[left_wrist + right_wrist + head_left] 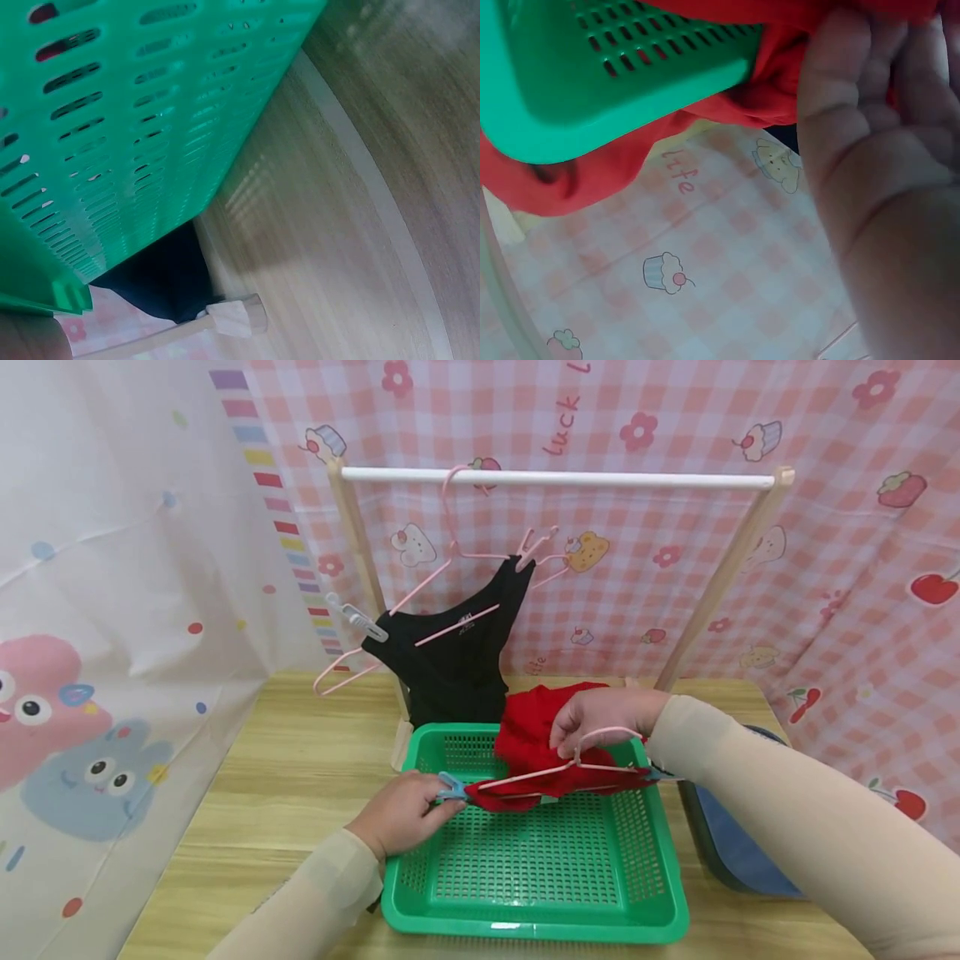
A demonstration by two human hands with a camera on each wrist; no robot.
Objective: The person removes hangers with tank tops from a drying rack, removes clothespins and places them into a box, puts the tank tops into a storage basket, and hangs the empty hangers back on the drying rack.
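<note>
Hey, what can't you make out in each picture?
Black top, head view: neckline print too small to read.
Blue tub, head view: partly hidden behind right sleeve.
Left hand, left wrist view: mostly cut off, lower-left corner.
Right hand, right wrist view: fingertips hidden by red garment.

Two bare hands show, one left hand [405, 817] and one right hand [611, 714], with two beige sleeves [300, 902] [802, 810]. Garments come to two: one black sleeveless fabric top [457, 652] and one red fabric garment [532, 722]. Thin pink hangers [422, 589] [525, 776] number two. Clips total four: one pale grey plastic clip [369, 625], one pink plastic clip [527, 556] and two light blue plastic clips [452, 787] [658, 773]. One rectangular green perforated plastic basket [536, 928], one blue container [742, 847] with a dark rim, one wood-grain tabletop [300, 777], one white round rod [637, 481] and two pale wooden posts [352, 527] [720, 585] make up the rest
</note>
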